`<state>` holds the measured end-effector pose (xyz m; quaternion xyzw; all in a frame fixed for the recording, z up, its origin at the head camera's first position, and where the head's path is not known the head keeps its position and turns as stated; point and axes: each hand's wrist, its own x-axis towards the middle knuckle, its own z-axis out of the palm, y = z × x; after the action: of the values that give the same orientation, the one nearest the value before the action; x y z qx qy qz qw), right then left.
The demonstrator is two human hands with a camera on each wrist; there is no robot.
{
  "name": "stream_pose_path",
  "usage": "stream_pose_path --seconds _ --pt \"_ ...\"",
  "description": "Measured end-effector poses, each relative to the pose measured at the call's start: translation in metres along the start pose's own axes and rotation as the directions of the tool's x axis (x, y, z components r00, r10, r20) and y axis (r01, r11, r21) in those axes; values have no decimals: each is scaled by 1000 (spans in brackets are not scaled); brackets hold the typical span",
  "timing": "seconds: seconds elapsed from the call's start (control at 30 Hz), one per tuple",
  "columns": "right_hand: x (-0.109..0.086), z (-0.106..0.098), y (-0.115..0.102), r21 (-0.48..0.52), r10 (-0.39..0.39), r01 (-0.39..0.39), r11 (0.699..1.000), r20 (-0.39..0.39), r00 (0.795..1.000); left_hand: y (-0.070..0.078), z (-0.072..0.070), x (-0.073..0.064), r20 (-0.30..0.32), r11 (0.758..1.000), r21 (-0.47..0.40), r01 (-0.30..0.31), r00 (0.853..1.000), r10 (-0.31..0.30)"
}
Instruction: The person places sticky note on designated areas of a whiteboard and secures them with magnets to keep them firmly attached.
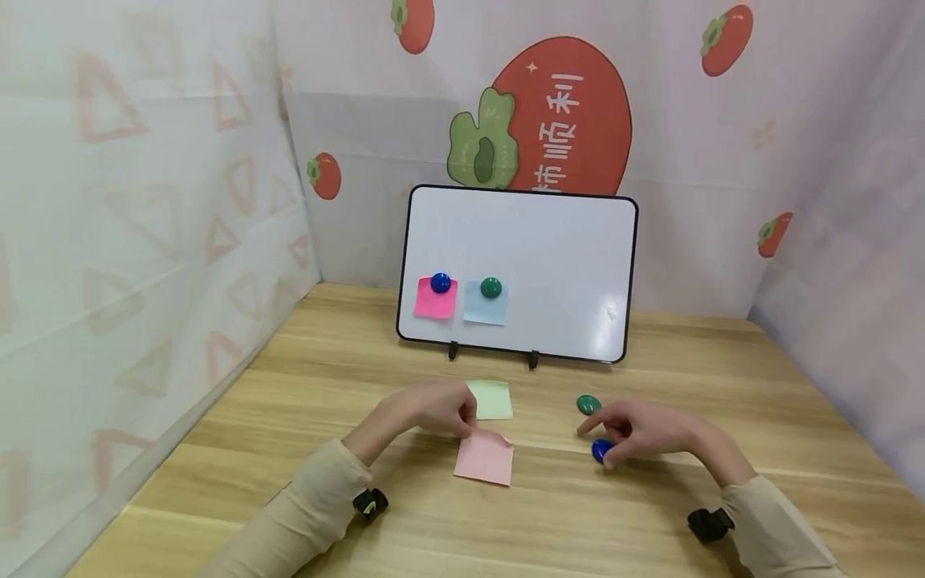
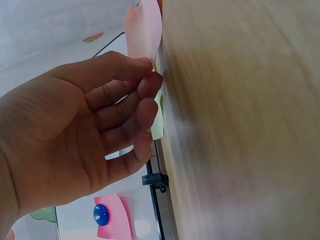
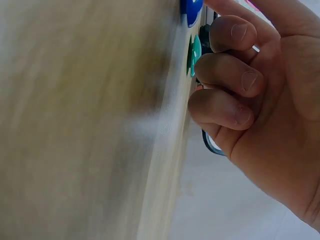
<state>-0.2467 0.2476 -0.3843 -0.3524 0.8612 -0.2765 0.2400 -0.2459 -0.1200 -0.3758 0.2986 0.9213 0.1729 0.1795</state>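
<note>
A wood-grained table (image 1: 600,522) carries a whiteboard (image 1: 556,265) on black feet (image 1: 533,360); before it lie a pale green note (image 1: 495,401), a pale pink note (image 1: 485,462) with its far edge raised, and, rightward, a green magnet (image 1: 588,404) and a blue magnet (image 1: 599,449)

Between the grips: bare worktop (image 1: 549,514) from the pink note (image 1: 484,464) to the blue magnet (image 1: 598,449); I have a low lane there.
Left grip (image 1: 437,408): pinches the pink note's far edge; the pale green note (image 1: 495,401) lies just beyond, flat enough to cross over.
Right grip (image 1: 646,429): I'm crowded by the blue magnet at the thumb and the green magnet (image 1: 587,404) near the index finger.
Whiteboard (image 1: 564,265): bars the way to the back; two stand feet (image 1: 533,360) jut toward me.
Board face: bare above and right; bright pink note (image 1: 433,307) and light blue note (image 1: 486,311) occupy lower left.
Sides: cloth walls (image 1: 144,321) limit my reach.
</note>
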Motion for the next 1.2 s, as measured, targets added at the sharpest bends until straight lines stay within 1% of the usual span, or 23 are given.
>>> stream_pose_path --seconds 0.07,0.33,0.5,0.57,0.67,0.8,0.9,1.03,1.2 --pt "-3 1 3 -2 8 -8 1000 5 1000 0 -1 1 -3 1000 -9 -13 1000 13" --pt "-11 -2 7 44 -18 16 999 38 999 -1 -2 5 -9 997 -59 -51 999 50" --pt "-13 -3 17 64 -59 55 996 61 996 -1 -2 5 9 995 -85 -47 999 48" --pt "-13 -2 20 62 -59 56 997 57 997 -1 -2 5 14 995 -84 -47 999 48" --pt "-14 -1 22 60 -37 34 998 43 998 -1 -2 5 17 995 -81 -54 998 56" --pt "-13 -1 21 58 -34 32 998 27 999 -2 -3 5 17 995 -75 -68 997 70" --pt "-12 0 21 41 -39 38 998 17 999 -3 -2 5 13 994 -73 -80 997 81" --pt "-9 2 20 12 -26 26 1000 4 1000 -3 -2 5 10 993 -73 -92 996 93" --pt "-8 3 15 -8 -23 23 1000 -15 1000 -3 -2 7 11 992 -73 -98 995 99"
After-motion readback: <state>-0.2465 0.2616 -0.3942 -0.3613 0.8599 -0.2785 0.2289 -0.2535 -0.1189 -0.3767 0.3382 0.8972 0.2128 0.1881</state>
